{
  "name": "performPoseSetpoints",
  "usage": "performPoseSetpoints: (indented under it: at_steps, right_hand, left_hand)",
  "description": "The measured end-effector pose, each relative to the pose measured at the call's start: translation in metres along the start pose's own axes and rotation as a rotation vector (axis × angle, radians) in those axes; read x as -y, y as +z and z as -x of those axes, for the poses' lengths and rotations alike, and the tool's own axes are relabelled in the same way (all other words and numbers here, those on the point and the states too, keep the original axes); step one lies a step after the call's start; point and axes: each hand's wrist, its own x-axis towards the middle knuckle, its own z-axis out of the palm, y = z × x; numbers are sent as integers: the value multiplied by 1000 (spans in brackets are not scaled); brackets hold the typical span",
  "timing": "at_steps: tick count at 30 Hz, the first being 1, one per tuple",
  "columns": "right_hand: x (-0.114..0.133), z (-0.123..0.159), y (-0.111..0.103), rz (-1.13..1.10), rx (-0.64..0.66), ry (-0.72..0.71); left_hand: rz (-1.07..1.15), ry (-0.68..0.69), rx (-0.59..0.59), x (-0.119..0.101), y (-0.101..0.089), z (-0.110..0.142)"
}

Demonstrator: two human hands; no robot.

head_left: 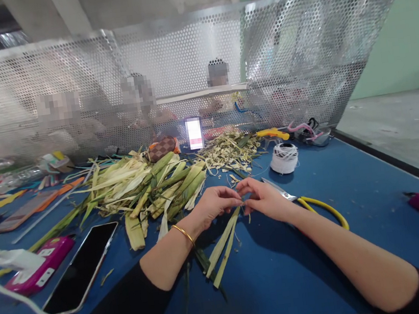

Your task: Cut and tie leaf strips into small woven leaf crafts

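Both my hands meet over the middle of the blue table [285, 265]. My left hand [216, 205], with a gold bangle at the wrist, pinches the upper end of some pale green leaf strips [224, 245], which look like corn husk. Their loose ends hang down toward me. Fingers of my right hand [263, 199] are pinched together at the same end, touching the strips; the exact grip is partly hidden. Scissors with yellow handles [322, 209] lie just beyond and under my right wrist. Behind them stands a spool of white thread [284, 158].
A heap of husk leaves [147, 185] and a pile of small scraps [232, 151] lie at the back. To the left are a black-screened phone [81, 269] and a magenta power strip [42, 266] with a white cable. A perforated metal screen [188, 51] borders the far edge; people sit behind it.
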Motion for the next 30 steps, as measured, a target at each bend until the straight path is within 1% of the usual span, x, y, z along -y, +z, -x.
performPoseSetpoints:
  at_steps: [2,4,9,11,16,18,20,24,27,30]
  right_hand:
    - [-2,0,1,24,13,-35]
    - [-3,-1,1,31,16,-46]
    - [-4,-2,-2,32,-19,0]
    - [-4,-2,-2,57,-36,16]
    - [-4,-1,1,35,-82,62]
    - [-3,-1,3,-7,-97,57]
    - [-3,-2,4,-59,-114,70]
    - [-1,-2,6,-136,-125,141]
    - [2,-1,7,-182,-109,177]
    - [5,0,8,-222,-136,234]
  left_hand:
    - [-12,4,-7,-2,1,1]
    - [-47,15,-41,-5,2,2]
    - [-160,106,-99,-8,4,4]
    - [-241,168,-123,-6,4,2]
    - [-572,342,-273,7,9,-3]
    - [-652,375,-307,12,12,-4]
    - [-678,398,-329,15,14,-5]
    - [-662,458,-340,16,14,-5]
    - [-692,508,-309,15,14,-5]
    - [-757,572,-288,16,13,-6]
